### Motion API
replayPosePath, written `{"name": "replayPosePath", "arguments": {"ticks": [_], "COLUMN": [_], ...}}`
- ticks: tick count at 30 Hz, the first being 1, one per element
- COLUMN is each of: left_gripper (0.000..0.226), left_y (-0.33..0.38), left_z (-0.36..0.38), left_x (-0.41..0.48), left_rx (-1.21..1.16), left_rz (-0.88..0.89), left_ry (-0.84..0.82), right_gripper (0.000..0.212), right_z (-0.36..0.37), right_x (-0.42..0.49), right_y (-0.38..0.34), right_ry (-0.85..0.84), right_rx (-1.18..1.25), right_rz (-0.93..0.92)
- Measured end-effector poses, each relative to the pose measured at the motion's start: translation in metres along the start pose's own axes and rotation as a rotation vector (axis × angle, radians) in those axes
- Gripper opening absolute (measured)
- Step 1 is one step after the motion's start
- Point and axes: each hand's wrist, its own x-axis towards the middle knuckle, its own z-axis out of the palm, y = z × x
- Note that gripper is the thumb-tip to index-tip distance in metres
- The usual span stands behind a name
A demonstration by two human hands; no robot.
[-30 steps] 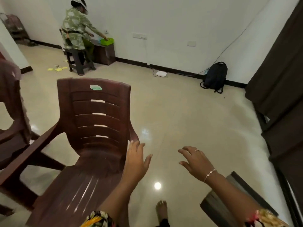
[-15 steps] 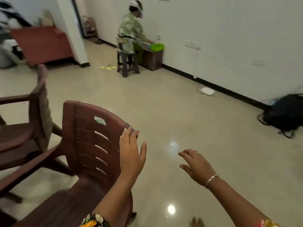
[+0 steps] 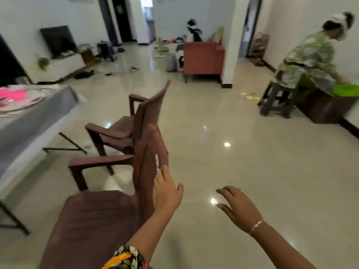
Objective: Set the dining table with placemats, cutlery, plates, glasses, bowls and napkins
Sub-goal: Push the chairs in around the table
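Hovering beside two chairs (image 3: 97, 220) (image 3: 120, 133), left hand (image 3: 168, 191) and right hand (image 3: 239, 206) are spread, empty.

Brightly and evenly lit, strongest from the far doorway (image 3: 148, 20). Small hot glare spots mirrored on the glossy floor (image 3: 252, 171), soft faint shadows only. Smeared by motion blur at the left edge over the table (image 3: 29, 129) and at the right over the seated person (image 3: 307, 61); sharper toward the middle. Bowed by wide-angle distortion at the edges.
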Motion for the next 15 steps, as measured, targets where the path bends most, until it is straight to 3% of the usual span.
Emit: {"name": "replayPosePath", "arguments": {"ticks": [7, 15], "left_gripper": [0.074, 0.082], "left_y": [0.005, 0.001], "left_z": [0.016, 0.031], "left_x": [0.0, 0.006], "left_rx": [0.208, 0.339], "left_rz": [-0.062, -0.066], "left_ry": [0.108, 0.186], "right_gripper": [0.038, 0.069], "right_z": [0.033, 0.068], "right_x": [0.115, 0.223], "right_y": [0.009, 0.0], "right_ry": [-0.173, -0.075], "right_rx": [0.148, 0.128], "right_rz": [-0.342, -0.81]}}
